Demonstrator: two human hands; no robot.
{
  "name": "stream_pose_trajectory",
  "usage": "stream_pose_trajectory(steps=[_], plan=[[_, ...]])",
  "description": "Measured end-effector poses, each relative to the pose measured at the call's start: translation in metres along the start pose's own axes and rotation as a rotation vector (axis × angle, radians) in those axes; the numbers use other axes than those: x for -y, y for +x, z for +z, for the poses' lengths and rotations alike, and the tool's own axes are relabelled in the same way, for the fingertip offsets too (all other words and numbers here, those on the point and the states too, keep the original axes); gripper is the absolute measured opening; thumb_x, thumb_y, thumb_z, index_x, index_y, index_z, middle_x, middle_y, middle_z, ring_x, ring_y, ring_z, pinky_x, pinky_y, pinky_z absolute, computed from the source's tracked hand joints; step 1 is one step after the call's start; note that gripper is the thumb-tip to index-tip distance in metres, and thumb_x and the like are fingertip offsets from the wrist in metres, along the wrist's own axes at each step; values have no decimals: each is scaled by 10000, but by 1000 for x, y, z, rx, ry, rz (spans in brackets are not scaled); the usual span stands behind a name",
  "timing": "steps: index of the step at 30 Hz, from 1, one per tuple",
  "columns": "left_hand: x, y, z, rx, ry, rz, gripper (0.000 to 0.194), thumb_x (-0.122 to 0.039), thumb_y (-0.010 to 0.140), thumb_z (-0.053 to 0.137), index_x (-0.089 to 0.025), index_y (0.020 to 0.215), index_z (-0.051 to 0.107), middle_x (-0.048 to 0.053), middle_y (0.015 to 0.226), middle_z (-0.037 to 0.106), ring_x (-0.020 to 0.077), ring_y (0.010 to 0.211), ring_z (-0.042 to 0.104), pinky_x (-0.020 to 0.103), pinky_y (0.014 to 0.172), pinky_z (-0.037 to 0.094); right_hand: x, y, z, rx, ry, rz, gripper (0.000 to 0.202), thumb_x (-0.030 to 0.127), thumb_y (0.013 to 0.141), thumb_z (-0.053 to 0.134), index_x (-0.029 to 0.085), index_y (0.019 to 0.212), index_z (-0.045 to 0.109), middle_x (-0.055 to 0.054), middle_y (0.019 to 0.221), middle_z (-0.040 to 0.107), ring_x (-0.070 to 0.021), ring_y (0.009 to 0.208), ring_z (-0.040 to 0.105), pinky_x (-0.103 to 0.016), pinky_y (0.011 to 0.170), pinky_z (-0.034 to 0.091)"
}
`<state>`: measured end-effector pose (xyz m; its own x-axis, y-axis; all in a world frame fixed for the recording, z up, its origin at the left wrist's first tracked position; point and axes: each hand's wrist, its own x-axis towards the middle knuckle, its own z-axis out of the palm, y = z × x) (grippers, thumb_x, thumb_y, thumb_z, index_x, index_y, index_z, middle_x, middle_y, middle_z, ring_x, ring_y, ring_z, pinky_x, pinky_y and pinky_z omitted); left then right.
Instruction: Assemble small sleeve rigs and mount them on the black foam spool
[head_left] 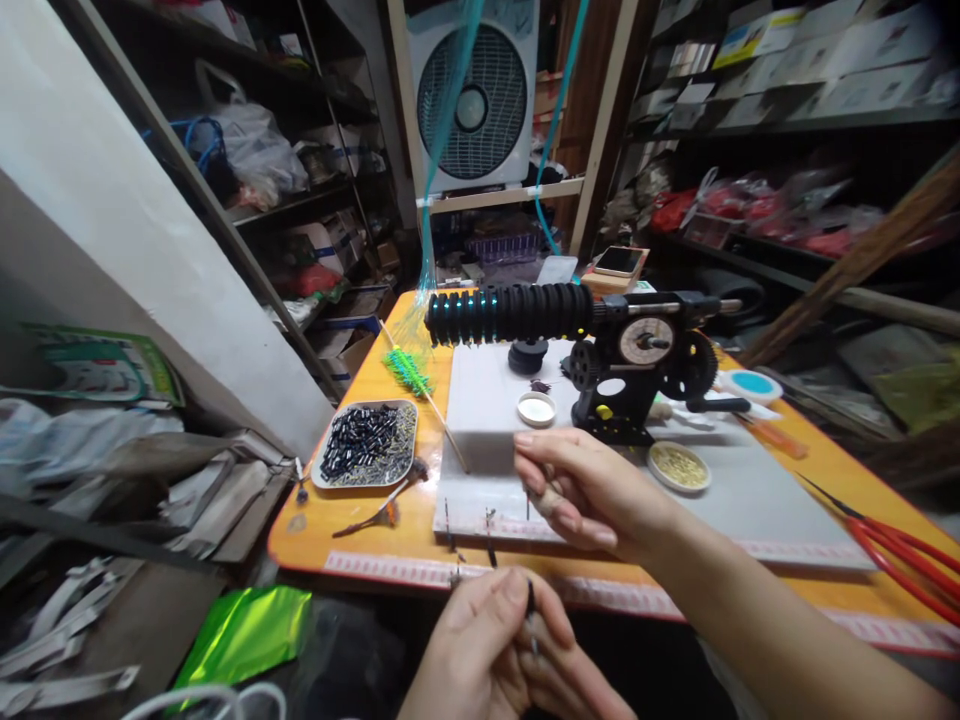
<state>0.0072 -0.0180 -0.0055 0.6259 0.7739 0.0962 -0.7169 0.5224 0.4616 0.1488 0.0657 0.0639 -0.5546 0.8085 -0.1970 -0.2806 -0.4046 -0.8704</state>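
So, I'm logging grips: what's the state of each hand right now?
Left hand: closed, holding a small dark piece.
Right hand: closed in a pinch; can't tell whether it holds anything.

Marks are showing on the dial (634, 340) beyond the right hand (589, 482) and strip (390, 569) beside the left hand (491, 640), none reading legibly.

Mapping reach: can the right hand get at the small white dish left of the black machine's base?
Likely yes: the small white dish sits just beyond the right hand, with nothing visible between; whether it holds something is unclear.
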Motion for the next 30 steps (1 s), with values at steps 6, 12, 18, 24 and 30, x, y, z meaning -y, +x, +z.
stream_pose_trajectory(steps=[6, 12, 18, 24, 30], plan=[[0, -4, 0, 38, -50, -34, 379, -320, 1024, 345, -120, 901, 643, 171, 869, 793, 234, 791, 777, 258, 644, 586, 1, -1, 1, 16, -13, 1, 359, 446, 871, 583, 164, 651, 549, 74, 353, 480, -3, 216, 203, -98, 243, 156], [-11, 0, 11, -75, 185, 30, 346, -331, 981, 466, -108, 976, 730, 136, 992, 796, 257, 979, 740, 353, 884, 554, 6, -4, 0, 45, -78, -29, 358, 455, 900, 560, 140, 755, 648, 77, 356, 474, -14, 230, 214, -117, 252, 150], [-39, 30, 28, -247, 528, 258, 356, -276, 1022, 339, -142, 1234, 591, 90, 933, 770, 251, 975, 708, 417, 948, 492, 36, -9, -2, 68, -528, -171, 380, 426, 943, 537, 121, 1060, 733, 98, 351, 389, -35, 302, 284, -144, 331, 229], [-52, 44, 39, -327, 816, 271, 333, -344, 1020, 358, -124, 1115, 589, 93, 869, 759, 222, 792, 732, 331, 712, 555, 49, -9, 3, 77, -678, -178, 432, 453, 953, 503, 121, 1119, 724, 80, 393, 432, -41, 298, 315, -137, 276, 209], [-56, 42, 42, -351, 971, 257, 323, -357, 1007, 389, -127, 970, 613, 72, 759, 741, 193, 641, 707, 294, 597, 549, 45, -6, 4, 115, -491, -117, 397, 403, 944, 542, 105, 1162, 689, 93, 368, 445, -39, 272, 321, -111, 263, 260]])
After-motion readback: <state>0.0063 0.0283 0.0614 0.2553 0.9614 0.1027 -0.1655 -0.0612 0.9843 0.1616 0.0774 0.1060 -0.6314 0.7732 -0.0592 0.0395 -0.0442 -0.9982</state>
